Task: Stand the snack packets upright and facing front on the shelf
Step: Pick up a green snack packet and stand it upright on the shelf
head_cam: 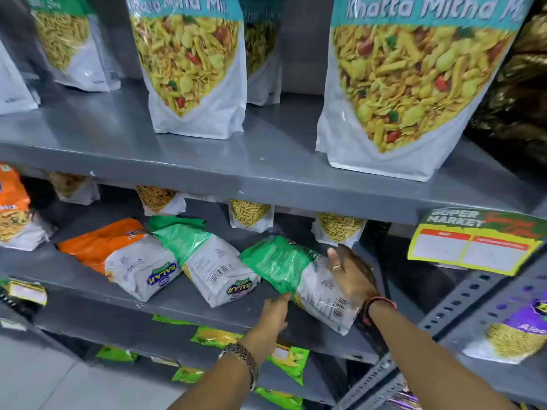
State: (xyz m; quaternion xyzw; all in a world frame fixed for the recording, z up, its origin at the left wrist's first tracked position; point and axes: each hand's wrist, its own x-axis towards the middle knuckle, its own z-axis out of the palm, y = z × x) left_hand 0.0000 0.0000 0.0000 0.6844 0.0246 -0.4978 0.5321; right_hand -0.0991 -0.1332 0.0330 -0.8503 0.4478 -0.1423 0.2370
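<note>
Three snack packets lie flat, back side up, on the middle grey shelf (183, 294). Leftmost is an orange-and-white packet (124, 258), then a green-and-white packet (204, 258), then a second green-and-white packet (290, 273) at the right. My left hand (273, 313) grips the near left edge of that right packet. My right hand (350, 276) lies on its right side with fingers spread along it. Behind them, small packets of yellow sev (251, 216) stand upright at the back of the shelf.
On the upper shelf (266, 161) stand big Khatta Mitha Mix pouches (411, 84). A yellow price tag (473, 247) hangs off the upper shelf edge at right. Green packets (290, 358) fill the lower shelf. A slotted metal upright (461, 294) rises at right.
</note>
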